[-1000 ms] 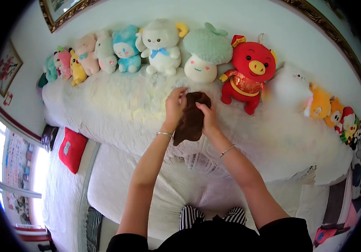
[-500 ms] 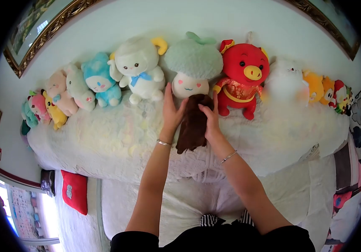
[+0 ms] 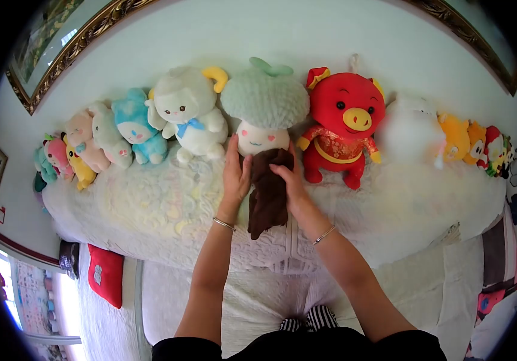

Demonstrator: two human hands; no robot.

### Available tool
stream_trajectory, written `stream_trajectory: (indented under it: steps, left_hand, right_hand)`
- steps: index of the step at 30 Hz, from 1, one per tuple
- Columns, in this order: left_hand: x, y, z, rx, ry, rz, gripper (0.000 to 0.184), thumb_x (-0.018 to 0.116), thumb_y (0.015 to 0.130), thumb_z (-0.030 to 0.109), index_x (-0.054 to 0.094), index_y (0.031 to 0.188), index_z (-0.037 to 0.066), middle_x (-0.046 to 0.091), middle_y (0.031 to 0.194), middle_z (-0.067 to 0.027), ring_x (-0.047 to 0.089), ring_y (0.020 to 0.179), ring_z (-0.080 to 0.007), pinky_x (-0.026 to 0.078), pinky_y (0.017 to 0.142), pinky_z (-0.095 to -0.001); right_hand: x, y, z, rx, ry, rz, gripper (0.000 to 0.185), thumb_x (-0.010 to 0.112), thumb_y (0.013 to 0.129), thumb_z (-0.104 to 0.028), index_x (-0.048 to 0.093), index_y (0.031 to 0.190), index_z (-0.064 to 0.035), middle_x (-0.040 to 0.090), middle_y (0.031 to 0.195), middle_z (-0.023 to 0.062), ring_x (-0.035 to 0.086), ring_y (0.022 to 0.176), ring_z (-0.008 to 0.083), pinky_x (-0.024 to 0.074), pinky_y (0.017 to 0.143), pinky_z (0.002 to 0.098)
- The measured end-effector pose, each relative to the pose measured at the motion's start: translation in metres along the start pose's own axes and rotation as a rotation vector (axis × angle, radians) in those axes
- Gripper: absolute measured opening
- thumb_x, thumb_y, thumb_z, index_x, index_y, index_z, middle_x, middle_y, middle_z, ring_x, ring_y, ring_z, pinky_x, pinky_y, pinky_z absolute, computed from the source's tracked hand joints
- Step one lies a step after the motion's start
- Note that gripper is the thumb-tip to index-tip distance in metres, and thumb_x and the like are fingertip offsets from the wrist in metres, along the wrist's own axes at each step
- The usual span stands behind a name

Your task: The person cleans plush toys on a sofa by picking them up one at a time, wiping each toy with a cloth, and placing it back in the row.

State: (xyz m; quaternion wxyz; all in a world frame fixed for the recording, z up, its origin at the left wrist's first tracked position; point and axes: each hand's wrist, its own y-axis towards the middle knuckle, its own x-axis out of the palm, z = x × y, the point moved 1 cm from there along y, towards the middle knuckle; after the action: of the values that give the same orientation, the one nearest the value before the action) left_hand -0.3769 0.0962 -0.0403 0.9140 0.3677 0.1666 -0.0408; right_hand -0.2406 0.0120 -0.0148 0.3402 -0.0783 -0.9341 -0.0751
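A mushroom-shaped plush toy (image 3: pixel 264 99) with a pale green fluffy cap and a smiling white base sits against the wall, straight ahead of me. My left hand (image 3: pixel 235 175) lies along the left side of its base, fingers stretched out and thumb apart, near the edge of a dark brown cloth (image 3: pixel 267 198). With the thumb in front and the fingers mostly hidden, my right hand (image 3: pixel 290 177) grips the cloth's right side. The cloth hangs before the toy's lower part and hides it. Its exact kind cannot be made out.
To the right sits a red pig plush (image 3: pixel 346 126); to the left, a white sheep plush (image 3: pixel 185 111). Several more plush toys line the wall on a pale quilted cover (image 3: pixel 150 210). A red cushion (image 3: pixel 106 277) lies at lower left. Gold-framed pictures hang above.
The view has shifted slightly, so the toys appear lower and further left. My hands and the cloth keep about the same place at the mushroom plush toy. The cloth's lower end hangs a little differently.
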Motion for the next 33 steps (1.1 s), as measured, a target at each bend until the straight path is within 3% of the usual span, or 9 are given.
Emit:
stream_trajectory:
  steps: [5,17,30,33]
  left_hand:
    - [0.001,0.000,0.002,-0.026,-0.081,-0.004,0.058,0.051,0.096,0.020,0.030,0.145,0.000,0.038,0.146,-0.0222,0.037,0.136,-0.0340,0.030,0.111,-0.0382]
    - [0.004,0.000,0.012,-0.036,0.137,0.071,0.066,0.054,0.091,0.034,0.032,0.143,0.000,0.044,0.140,-0.0233,0.044,0.129,-0.0386,0.035,0.106,-0.0413]
    - [0.005,-0.001,0.016,-0.009,0.246,0.122,0.066,0.057,0.088,0.032,0.035,0.141,0.000,0.047,0.136,-0.0245,0.047,0.123,-0.0419,0.039,0.103,-0.0435]
    - [0.003,-0.001,0.021,0.004,0.223,0.115,0.064,0.057,0.088,0.030,0.036,0.141,0.000,0.047,0.136,-0.0244,0.048,0.122,-0.0421,0.040,0.102,-0.0433]
  right_hand:
    - [0.004,-0.002,0.002,-0.033,-0.031,0.011,0.088,0.062,0.080,-0.005,0.014,0.153,-0.0139,0.037,0.143,0.0102,0.041,0.127,0.0222,0.0362,0.105,0.0331]
    - [-0.007,0.002,0.004,-0.034,-0.035,-0.030,0.088,0.061,0.081,-0.003,0.012,0.153,-0.0118,0.035,0.145,0.0107,0.041,0.127,0.0218,0.0358,0.105,0.0319]
    - [-0.015,0.008,0.014,-0.082,-0.008,-0.077,0.086,0.061,0.079,-0.004,0.017,0.152,-0.0106,0.036,0.144,0.0099,0.038,0.130,0.0219,0.0305,0.108,0.0331]
    - [-0.016,0.006,0.016,0.002,0.071,-0.045,0.085,0.061,0.079,-0.004,0.019,0.152,-0.0105,0.037,0.144,0.0098,0.038,0.130,0.0219,0.0310,0.108,0.0327]
